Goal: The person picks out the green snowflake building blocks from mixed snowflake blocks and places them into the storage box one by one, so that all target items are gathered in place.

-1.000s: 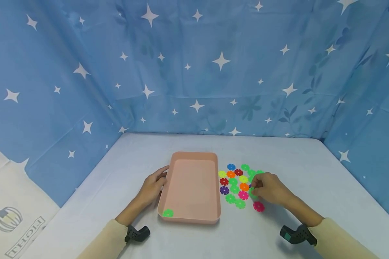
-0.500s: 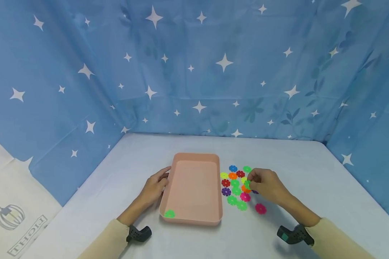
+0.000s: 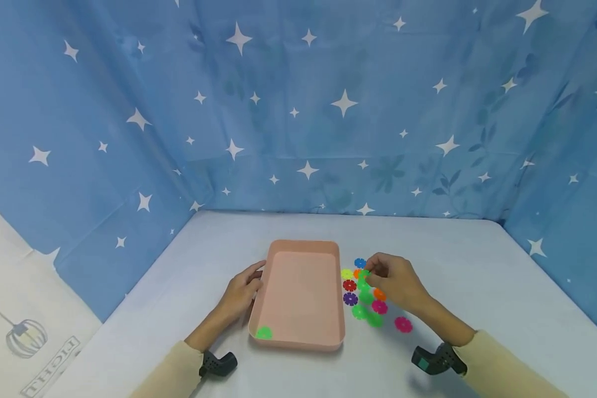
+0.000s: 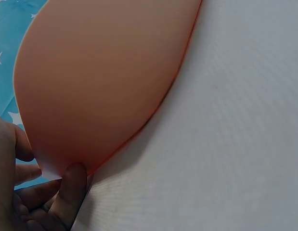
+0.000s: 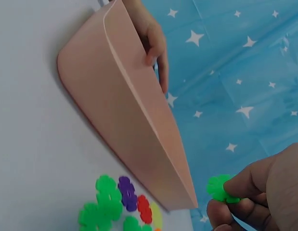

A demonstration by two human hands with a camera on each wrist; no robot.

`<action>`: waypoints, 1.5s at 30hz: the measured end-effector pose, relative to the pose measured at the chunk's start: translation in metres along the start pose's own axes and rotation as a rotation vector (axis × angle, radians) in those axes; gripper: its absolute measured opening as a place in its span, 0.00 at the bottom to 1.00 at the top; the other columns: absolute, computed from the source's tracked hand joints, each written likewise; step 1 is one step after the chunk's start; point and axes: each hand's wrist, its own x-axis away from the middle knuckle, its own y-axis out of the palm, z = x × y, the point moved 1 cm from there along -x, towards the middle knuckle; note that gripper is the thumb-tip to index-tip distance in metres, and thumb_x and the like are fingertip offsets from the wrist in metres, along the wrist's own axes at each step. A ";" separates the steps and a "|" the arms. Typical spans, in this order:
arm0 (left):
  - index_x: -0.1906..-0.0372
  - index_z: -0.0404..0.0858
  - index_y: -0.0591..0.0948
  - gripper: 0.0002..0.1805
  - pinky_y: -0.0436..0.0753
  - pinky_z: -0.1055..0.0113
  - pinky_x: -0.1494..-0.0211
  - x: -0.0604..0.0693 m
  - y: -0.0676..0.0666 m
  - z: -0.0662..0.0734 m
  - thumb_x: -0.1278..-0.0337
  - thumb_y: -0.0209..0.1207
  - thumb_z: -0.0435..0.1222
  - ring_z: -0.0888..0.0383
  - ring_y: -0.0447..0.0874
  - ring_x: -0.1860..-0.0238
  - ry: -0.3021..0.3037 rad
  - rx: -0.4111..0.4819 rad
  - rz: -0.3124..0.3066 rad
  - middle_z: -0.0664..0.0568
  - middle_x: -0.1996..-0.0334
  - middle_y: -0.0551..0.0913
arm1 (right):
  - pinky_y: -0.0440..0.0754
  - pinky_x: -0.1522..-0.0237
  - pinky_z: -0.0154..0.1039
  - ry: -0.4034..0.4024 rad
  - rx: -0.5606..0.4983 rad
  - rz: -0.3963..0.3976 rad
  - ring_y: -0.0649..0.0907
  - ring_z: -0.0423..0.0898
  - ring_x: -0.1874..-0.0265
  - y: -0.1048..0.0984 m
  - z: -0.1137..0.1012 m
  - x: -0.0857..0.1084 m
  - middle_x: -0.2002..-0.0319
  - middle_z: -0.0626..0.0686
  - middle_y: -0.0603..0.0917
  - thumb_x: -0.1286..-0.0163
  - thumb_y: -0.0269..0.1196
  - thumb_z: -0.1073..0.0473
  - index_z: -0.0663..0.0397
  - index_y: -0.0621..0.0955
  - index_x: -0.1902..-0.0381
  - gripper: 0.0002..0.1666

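Note:
A shallow pink tray (image 3: 303, 293) stands on the white table, with one green flower-shaped disc (image 3: 264, 333) in its near left corner. My left hand (image 3: 241, 290) holds the tray's left side; in the left wrist view the thumb (image 4: 74, 192) lies against the wall and other fingertips meet the rim. Right of the tray, my right hand (image 3: 395, 279) pinches a green flower-shaped disc (image 5: 217, 187) between thumb and fingers, above the loose discs. Whether a second disc is behind it I cannot tell. The hand covers part of the group.
Beside the tray's right wall lie several flower-shaped discs, among them a purple disc (image 3: 350, 299), a red disc (image 3: 349, 286) and a blue disc (image 3: 360, 262). A pink disc (image 3: 403, 324) lies apart, nearer me. A blue star-patterned curtain (image 3: 303, 110) hangs behind the table.
My right hand has picked up the green disc from the right part of the group and moved left with it towards the tray. The left hand has stayed at the tray.

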 end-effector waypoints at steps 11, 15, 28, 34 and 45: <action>0.25 0.40 0.69 0.30 0.88 0.58 0.56 -0.001 -0.002 -0.001 0.33 0.49 0.31 0.43 0.83 0.44 -0.010 0.008 0.012 0.36 0.36 0.78 | 0.85 0.66 0.35 -0.047 -0.040 -0.015 0.83 0.48 0.68 0.017 -0.018 -0.006 0.67 0.49 0.85 0.33 0.66 0.67 0.55 0.85 0.59 0.06; 0.25 0.40 0.69 0.30 0.88 0.58 0.56 -0.001 -0.002 -0.002 0.33 0.49 0.30 0.43 0.83 0.44 -0.015 0.007 0.012 0.36 0.37 0.78 | 0.86 0.65 0.35 -0.038 -0.059 -0.030 0.84 0.48 0.67 0.025 -0.025 -0.008 0.67 0.48 0.86 0.33 0.65 0.66 0.54 0.85 0.59 0.06; 0.25 0.37 0.68 0.30 0.89 0.55 0.56 -0.001 0.001 -0.001 0.33 0.49 0.30 0.41 0.83 0.44 0.006 0.035 0.000 0.34 0.36 0.78 | 0.84 0.70 0.36 -0.092 -0.132 -0.096 0.83 0.47 0.70 0.049 -0.037 -0.015 0.69 0.49 0.86 0.35 0.64 0.69 0.57 0.86 0.60 0.08; 0.25 0.38 0.68 0.30 0.89 0.57 0.54 -0.001 0.000 -0.002 0.32 0.48 0.30 0.41 0.83 0.42 0.007 0.011 -0.004 0.35 0.37 0.78 | 0.84 0.72 0.37 -0.090 -0.129 -0.120 0.82 0.45 0.72 0.060 -0.041 -0.015 0.70 0.48 0.86 0.37 0.64 0.69 0.55 0.87 0.62 0.09; 0.25 0.38 0.68 0.30 0.89 0.55 0.58 0.000 0.001 0.001 0.31 0.48 0.30 0.40 0.83 0.43 -0.008 0.041 -0.012 0.33 0.35 0.76 | 0.85 0.74 0.37 -0.099 -0.121 -0.217 0.84 0.52 0.74 0.072 -0.049 -0.017 0.73 0.48 0.83 0.36 0.65 0.69 0.54 0.86 0.64 0.07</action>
